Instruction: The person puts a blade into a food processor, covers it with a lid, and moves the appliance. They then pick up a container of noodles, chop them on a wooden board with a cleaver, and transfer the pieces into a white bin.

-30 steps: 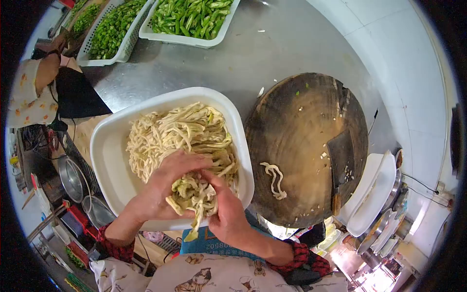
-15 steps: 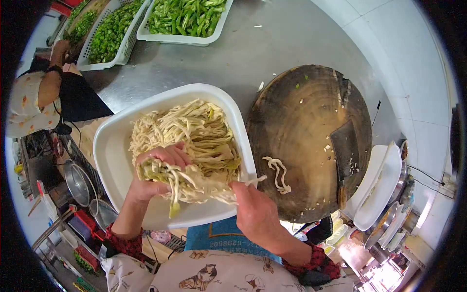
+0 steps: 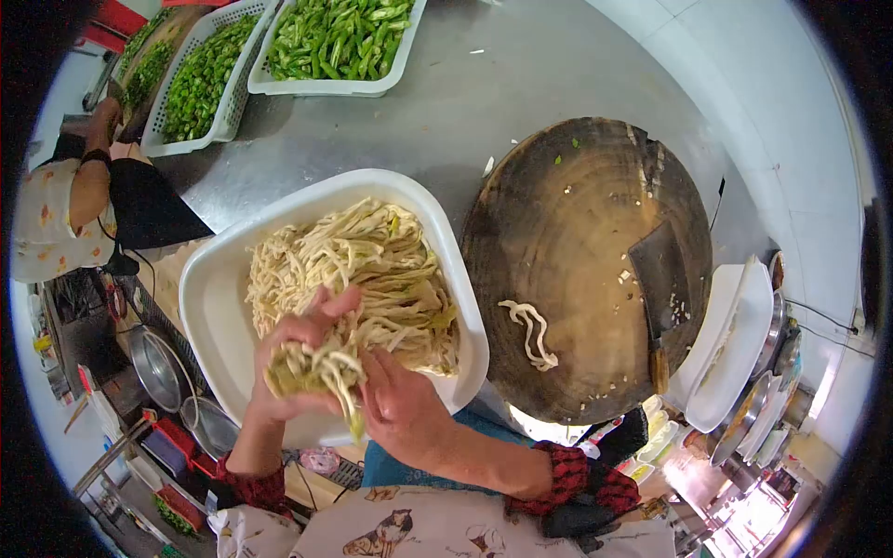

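Two hands meet over the near edge of a white plastic tub [image 3: 209, 307]. Left hand [image 3: 290, 358] curled tight around a bundle of pale strips [image 3: 321, 367], thumb up, fingers wrapped over the top. Right hand [image 3: 400, 409] closed against the same bundle from the other side, fingertips tucked under and out of sight. Bundle held just above the tub's near rim; a few strips, greenish at the ends, hang down between the palms.

Tub otherwise heaped with more strips [image 3: 381, 265], cream to pale yellow, lying mostly lengthwise. It sits on a steel desk [image 3: 465, 102], overhanging the near edge.

Just right of the tub, touching or almost so: a round wooden chopping block [image 3: 567, 214], dark and worn, dotted with small scraps. A cleaver [image 3: 656, 274] lies flat on its right side, handle towards the person. One stray strip [image 3: 530, 335], curled, lies on the block near the tub.

Far edge of the desk: two white baskets side by side, one with long green pepper pieces [image 3: 335, 37], one with smaller cut green pieces [image 3: 191, 79].

Right of the block, a stack of white trays [image 3: 735, 344] leans on edge.

Far left, another person's forearm [image 3: 88, 181], in a patterned sleeve, well apart from the tub.
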Demonstrator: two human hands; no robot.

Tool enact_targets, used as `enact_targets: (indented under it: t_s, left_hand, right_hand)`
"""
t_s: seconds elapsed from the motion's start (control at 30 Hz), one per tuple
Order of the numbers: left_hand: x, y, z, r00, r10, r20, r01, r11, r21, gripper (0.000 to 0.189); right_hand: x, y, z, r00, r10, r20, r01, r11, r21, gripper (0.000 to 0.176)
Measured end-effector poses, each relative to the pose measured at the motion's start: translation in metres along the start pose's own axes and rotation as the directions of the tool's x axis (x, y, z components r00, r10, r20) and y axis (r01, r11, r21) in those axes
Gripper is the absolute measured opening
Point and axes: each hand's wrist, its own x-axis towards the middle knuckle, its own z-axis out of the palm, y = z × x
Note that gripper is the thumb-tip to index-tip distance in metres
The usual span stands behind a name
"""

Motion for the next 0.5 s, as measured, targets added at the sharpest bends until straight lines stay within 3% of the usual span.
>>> enact_targets:
  t_s: [0.03,0.1,0.17,0.2,0.27,0.3,0.37,0.4,0.47,0.5]
  left_hand:
    - [-0.004,0.002,0.005,0.995,0.099,0.014,-0.100,0.990,0.096,0.044]
    - [-0.016,0.002,0.007,0.992,0.100,-0.079,-0.090,0.989,0.119,0.042]
    - [-0.027,-0.004,-0.013,0.996,0.031,0.090,-0.057,0.951,0.305,0.039]
    - [-0.023,-0.003,-0.005,0.966,0.241,0.091,-0.258,0.914,0.313,0.037]
    - [-0.021,0.006,-0.001,0.974,0.207,0.090,-0.223,0.940,0.257,0.036]
    - [-0.020,0.008,-0.001,0.980,0.174,0.098,-0.190,0.962,0.196,0.036]
    - [-0.022,0.004,-0.003,0.975,0.224,0.011,-0.223,0.962,0.155,0.037]
    - [-0.020,0.005,-0.008,0.972,0.234,0.022,-0.235,0.964,0.127,0.038]
    - [-0.019,0.008,-0.009,0.961,0.276,0.013,-0.276,0.956,0.098,0.038]
    - [-0.021,0.008,-0.007,0.961,0.276,0.015,-0.276,0.956,0.100,0.038]
  right_hand:
    - [0.000,-0.005,-0.003,0.997,0.000,0.080,-0.003,0.999,0.046,0.038]
    - [0.000,-0.005,-0.007,0.986,-0.013,0.165,-0.003,0.995,0.095,0.036]
    - [-0.006,0.003,-0.015,0.913,-0.164,0.374,0.144,0.986,0.081,0.035]
    - [-0.007,0.006,-0.024,0.910,-0.167,0.379,0.145,0.986,0.086,0.035]
    - [-0.006,0.012,-0.050,0.776,-0.128,0.618,0.131,0.990,0.041,0.033]
    - [-0.002,0.009,-0.064,0.772,-0.131,0.622,0.135,0.990,0.041,0.033]
    - [0.010,-0.002,-0.087,0.925,0.055,0.375,0.025,0.978,-0.206,0.041]
    - [0.017,-0.002,-0.085,0.924,0.057,0.378,0.024,0.978,-0.206,0.041]
    - [0.034,-0.003,-0.071,0.960,-0.238,0.149,0.274,0.911,-0.309,0.049]
    - [0.044,-0.004,-0.061,0.960,-0.239,0.147,0.274,0.911,-0.307,0.049]
